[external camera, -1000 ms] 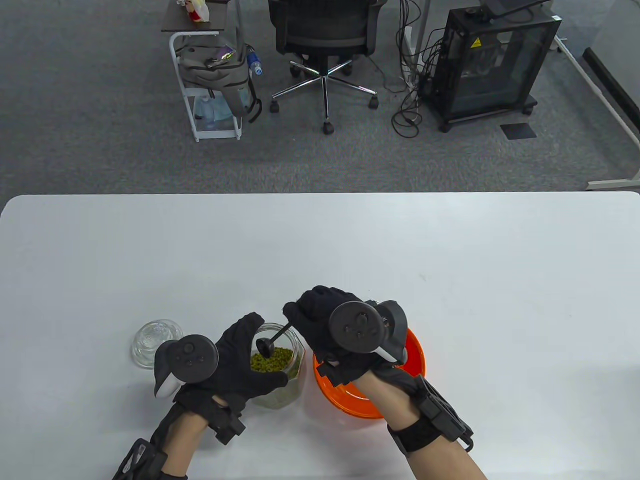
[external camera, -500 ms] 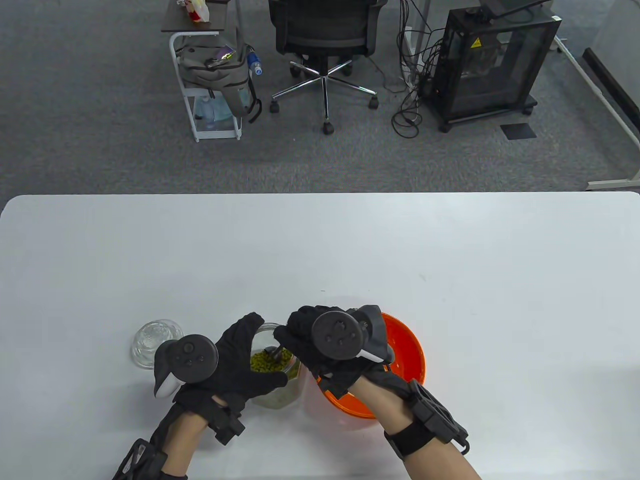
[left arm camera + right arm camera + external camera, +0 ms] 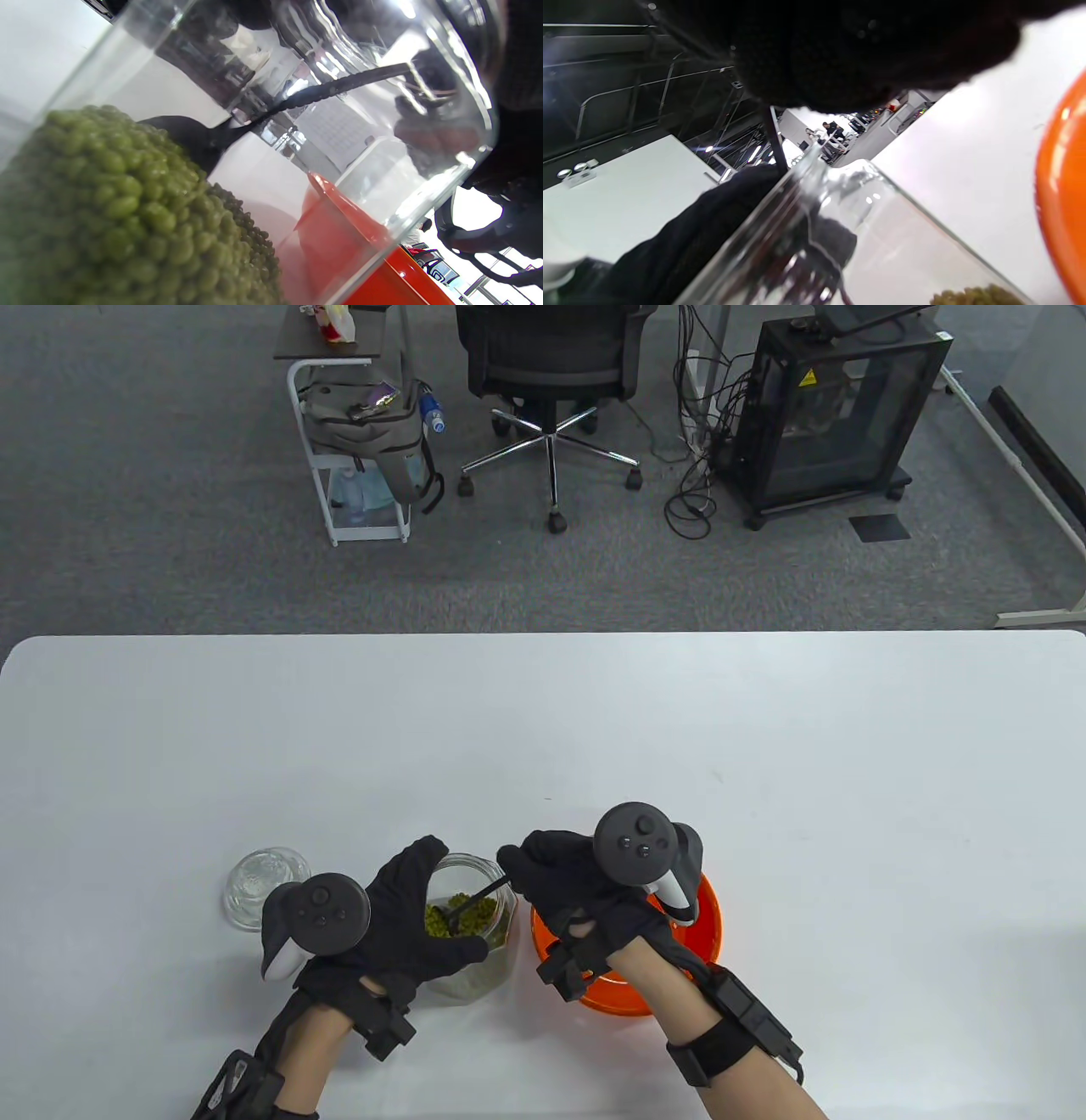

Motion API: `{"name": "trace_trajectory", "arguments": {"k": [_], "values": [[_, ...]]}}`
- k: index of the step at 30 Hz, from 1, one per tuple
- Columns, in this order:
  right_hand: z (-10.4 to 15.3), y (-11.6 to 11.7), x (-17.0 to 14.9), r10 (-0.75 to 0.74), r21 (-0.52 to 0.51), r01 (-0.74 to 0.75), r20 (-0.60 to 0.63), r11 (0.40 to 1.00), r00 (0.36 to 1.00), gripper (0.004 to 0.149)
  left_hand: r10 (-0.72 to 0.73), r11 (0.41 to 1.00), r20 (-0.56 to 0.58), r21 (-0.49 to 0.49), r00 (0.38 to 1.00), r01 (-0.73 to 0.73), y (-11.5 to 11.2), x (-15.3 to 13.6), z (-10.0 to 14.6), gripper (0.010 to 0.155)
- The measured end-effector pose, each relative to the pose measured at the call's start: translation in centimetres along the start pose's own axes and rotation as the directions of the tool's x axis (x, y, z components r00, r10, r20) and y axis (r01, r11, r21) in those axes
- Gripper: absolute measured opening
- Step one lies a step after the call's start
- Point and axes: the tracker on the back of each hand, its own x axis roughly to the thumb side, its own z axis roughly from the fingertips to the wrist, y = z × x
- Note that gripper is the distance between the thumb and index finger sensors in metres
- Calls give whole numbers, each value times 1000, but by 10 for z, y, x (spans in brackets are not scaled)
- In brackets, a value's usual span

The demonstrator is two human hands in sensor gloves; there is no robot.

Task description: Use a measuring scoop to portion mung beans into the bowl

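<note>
A clear glass jar (image 3: 492, 933) of green mung beans (image 3: 462, 914) stands near the table's front edge. My left hand (image 3: 407, 916) wraps around its left side and holds it. My right hand (image 3: 564, 878) pinches the thin handle of a black measuring scoop (image 3: 479, 895), whose cup is dipped into the beans. Through the glass in the left wrist view the scoop (image 3: 203, 137) lies against the bean heap (image 3: 114, 203). The orange bowl (image 3: 704, 912) sits right of the jar, mostly under my right wrist. The bowl's inside is hidden.
A round glass lid (image 3: 254, 882) lies left of the jar. The white table (image 3: 543, 729) stretches wide behind the hands. Beyond its far edge are an office chair (image 3: 551, 381), a small cart (image 3: 356, 432) and a black cabinet (image 3: 840, 407).
My right hand lowered the scoop into the jar, then rotated and drew back toward the bowl, so the handle now slants out of the jar mouth. The left hand and jar stayed put.
</note>
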Motion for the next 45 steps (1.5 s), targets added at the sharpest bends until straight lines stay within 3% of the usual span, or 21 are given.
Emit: {"name": "trace_trajectory", "arguments": {"k": [12, 45], "values": [[6, -18, -29, -237, -35, 235, -220, 971, 946, 42, 1, 1000, -1, 0, 1000, -1, 0, 0, 0, 125], [29, -60, -68, -415, -207, 368, -287, 907, 863, 42, 1, 1000, -1, -4, 1000, -1, 0, -1, 1, 125]]}}
